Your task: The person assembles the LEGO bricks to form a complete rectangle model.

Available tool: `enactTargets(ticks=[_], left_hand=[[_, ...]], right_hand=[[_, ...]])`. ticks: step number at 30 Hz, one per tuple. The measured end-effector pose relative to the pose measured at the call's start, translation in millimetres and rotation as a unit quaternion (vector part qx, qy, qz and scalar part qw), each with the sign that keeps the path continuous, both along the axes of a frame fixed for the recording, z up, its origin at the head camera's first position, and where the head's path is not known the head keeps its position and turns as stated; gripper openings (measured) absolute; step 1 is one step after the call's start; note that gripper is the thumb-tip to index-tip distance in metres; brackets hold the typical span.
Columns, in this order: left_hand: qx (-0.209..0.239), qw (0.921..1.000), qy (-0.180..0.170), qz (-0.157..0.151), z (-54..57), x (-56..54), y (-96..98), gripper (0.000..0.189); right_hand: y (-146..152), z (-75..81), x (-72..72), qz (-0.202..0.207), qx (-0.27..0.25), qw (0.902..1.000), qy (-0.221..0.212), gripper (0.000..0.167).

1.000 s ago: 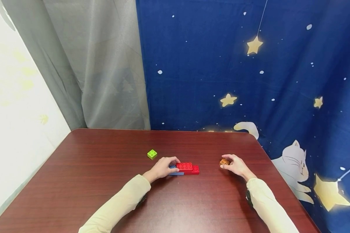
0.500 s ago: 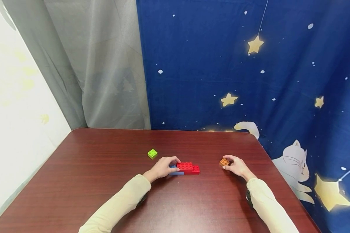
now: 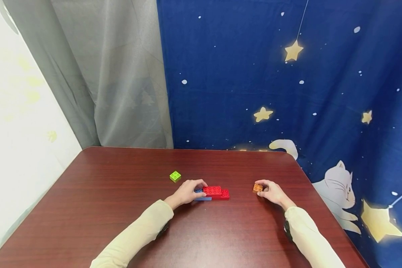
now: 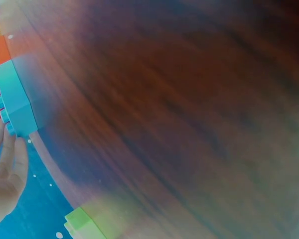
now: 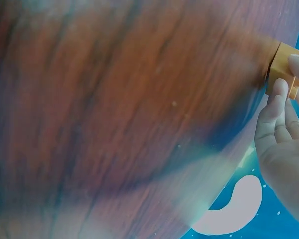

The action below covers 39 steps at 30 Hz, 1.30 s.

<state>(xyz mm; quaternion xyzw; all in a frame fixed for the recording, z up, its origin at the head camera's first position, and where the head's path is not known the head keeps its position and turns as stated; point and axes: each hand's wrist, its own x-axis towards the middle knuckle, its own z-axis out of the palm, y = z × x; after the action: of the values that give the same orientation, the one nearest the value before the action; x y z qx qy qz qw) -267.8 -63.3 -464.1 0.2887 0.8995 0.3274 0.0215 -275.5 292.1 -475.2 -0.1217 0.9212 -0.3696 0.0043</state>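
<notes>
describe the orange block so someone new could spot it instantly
On the reddish-brown table, find the person's right hand, to the right of the red and blue bricks. That hand holds the small orange block. Its orange colour sets it apart from those bricks and from the lime green block.

From the head we look ahead and down; each wrist view, closer, shares the table [image 3: 221, 230] low in our head frame
</notes>
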Motion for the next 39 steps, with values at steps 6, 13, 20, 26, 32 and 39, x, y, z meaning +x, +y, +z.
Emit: enactTargets(ticks=[6, 13, 20, 26, 32, 39], left_hand=[[0.000, 1.0000, -0.002, 0.000, 0.5, -0.4, -0.3, 0.027], [0.000, 1.0000, -0.004, -0.004, -0.4, -0.6, -0.3, 0.027], [-0.004, 1.0000, -0.002, -0.004, -1.4, -0.6, -0.2, 0.027], [-0.002, 1.0000, -0.001, -0.003, -1.1, -0.1, -0.1, 0.027], [-0.001, 1.0000, 0.002, -0.002, -0.4, 0.2, -0.3, 0.026], [-0.004, 1.0000, 0.002, -0.002, -0.4, 0.2, -0.2, 0.026]], right_hand=[[-5, 1.8, 3.9, 0.022, -0.019, 0.9996, -0.001, 0.037], [-12, 1.6, 8.3, 0.028, -0.022, 0.9993, -0.013, 0.037], [-19, 0.2, 12.6, 0.059, -0.024, 0.9980, 0.001, 0.038], [-27, 0.6, 14.0, 0.074, -0.025, 0.9969, 0.004, 0.037], [-41, 12.6, 22.9, 0.093, -0.020, 0.9953, 0.020, 0.038], [-62, 41.5, 43.2, 0.114, -0.032, 0.9928, 0.023, 0.036]])
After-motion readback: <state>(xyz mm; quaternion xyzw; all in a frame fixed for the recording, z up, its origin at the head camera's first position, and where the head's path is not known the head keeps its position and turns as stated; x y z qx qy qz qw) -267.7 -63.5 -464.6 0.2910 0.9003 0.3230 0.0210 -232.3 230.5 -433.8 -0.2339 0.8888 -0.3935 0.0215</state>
